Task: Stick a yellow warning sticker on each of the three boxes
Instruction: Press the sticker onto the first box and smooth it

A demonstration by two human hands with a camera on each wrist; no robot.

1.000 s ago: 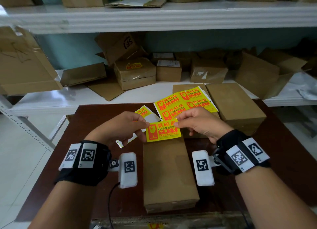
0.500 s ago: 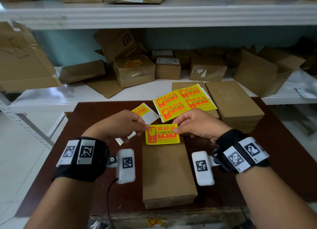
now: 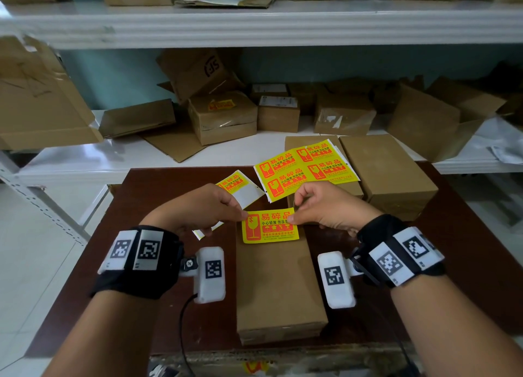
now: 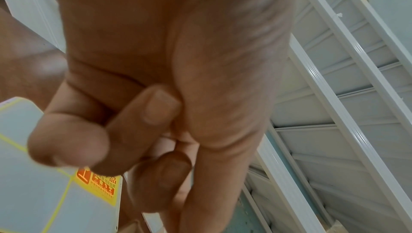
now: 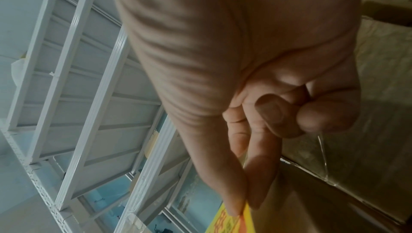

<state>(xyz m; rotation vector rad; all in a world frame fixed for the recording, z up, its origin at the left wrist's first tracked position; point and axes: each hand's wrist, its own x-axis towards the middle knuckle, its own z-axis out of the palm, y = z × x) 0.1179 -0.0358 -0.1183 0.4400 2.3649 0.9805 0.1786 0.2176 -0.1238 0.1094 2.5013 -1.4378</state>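
Note:
A loose yellow warning sticker (image 3: 270,228) lies over the far end of the near brown box (image 3: 278,286), which runs lengthwise at the table's middle. My left hand (image 3: 243,215) pinches the sticker's top left corner and my right hand (image 3: 291,221) pinches its top right corner. In the right wrist view, thumb and forefinger close on the sticker's edge (image 5: 231,222). A partly used backing sheet (image 3: 240,187) with one sticker left passes under my left hand. A full sticker sheet (image 3: 305,167) rests on a second box (image 3: 294,144). The third box (image 3: 387,173) sits to its right.
The dark brown table (image 3: 158,207) is small, with floor on both sides. White shelving (image 3: 254,28) behind holds several cardboard boxes, one (image 3: 223,116) bearing a yellow sticker. A slanted white shelf post (image 3: 42,207) stands at the left.
Both hands have lowered the sticker from a raised, tilted hold down onto the far end of the near box. The boxes and sheets have not moved.

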